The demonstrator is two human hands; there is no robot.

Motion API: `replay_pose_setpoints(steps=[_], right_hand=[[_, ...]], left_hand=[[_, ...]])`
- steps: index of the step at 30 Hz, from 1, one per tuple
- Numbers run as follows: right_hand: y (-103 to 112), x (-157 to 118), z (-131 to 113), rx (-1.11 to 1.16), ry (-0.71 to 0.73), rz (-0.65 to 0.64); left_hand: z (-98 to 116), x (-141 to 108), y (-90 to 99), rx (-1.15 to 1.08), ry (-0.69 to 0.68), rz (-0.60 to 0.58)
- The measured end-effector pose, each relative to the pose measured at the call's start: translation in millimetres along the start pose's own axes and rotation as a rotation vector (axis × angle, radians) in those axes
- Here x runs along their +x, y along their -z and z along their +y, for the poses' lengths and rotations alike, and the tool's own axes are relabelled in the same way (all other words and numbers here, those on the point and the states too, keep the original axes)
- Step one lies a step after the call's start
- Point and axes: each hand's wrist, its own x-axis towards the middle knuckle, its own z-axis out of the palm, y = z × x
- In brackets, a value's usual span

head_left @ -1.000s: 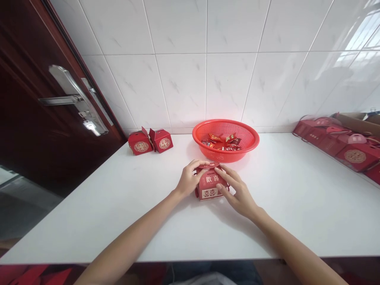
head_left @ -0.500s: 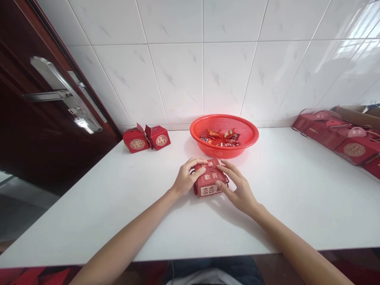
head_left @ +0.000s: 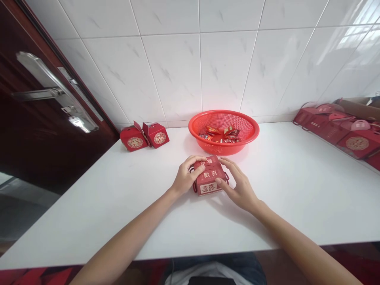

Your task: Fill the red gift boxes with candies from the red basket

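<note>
A small red gift box (head_left: 209, 174) with gold and white Chinese characters sits closed on the table in front of me, dark red cord loops showing at its sides. My left hand (head_left: 187, 174) grips its left side, with fingers curled over the top and the thumb resting on the lid. Around the right side, my right hand (head_left: 239, 186) holds the box between the thumb at the front corner and the fingers at the back corner. Just behind it stands a red plastic basket (head_left: 202, 138) with several wrapped candies (head_left: 233, 136) inside.
Two red gift boxes (head_left: 135, 141) stand together at the back left. Along the right edge is a row of several more red boxes (head_left: 353, 138). The white table (head_left: 154, 221) meets a tiled wall (head_left: 172, 75); a brown door (head_left: 26, 130) with keys in its lock is at left.
The right fingers have shifted from the top of the box to its right edge, uncovering more of the lid. My left hand stays in place. The view has shifted slightly.
</note>
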Motion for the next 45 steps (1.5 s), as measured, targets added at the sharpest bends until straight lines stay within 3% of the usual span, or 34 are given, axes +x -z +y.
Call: replay_pose_setpoints(steps=[5, 10, 18, 25, 31, 37, 41, 43, 45], right_hand=[[2.7, 3.0, -0.4, 0.122, -0.138, -0.026], [5.4, 4.1, 1.0, 0.259, -0.335, -0.066], [6.8, 14.0, 4.7, 0.385, -0.437, -0.100], [13.5, 32.9, -2.8, 0.373, -0.535, -0.115], [13.2, 48.1, -3.1, 0.326, -0.501, -0.114], [8.5, 47.0, 0.7, 0.325, -0.489, -0.088], [8.2, 40.2, 1.2, 0.348, -0.522, -0.064], [9.3, 38.1, 1.8, 0.343, -0.518, -0.049], [10.9, 36.8, 2.3, 0.328, -0.500, -0.031]], left_hand=[[0.3, -0.7, 0.1, -0.013, 0.004, -0.008], [1.7, -4.1, -0.2, -0.085, 0.097, -0.036], [2.4, -4.2, 0.2, -0.040, 0.116, -0.026], [6.5, -4.1, 2.0, 0.164, 0.146, 0.087], [9.9, -4.8, 4.0, 0.254, 0.180, 0.167], [10.6, -1.7, 11.1, 0.077, 0.322, 0.048], [19.4, 1.0, 20.1, -0.131, 0.412, -0.133], [25.8, 1.7, 25.9, -0.188, 0.418, -0.202], [32.0, 2.3, 32.1, -0.250, 0.385, -0.194]])
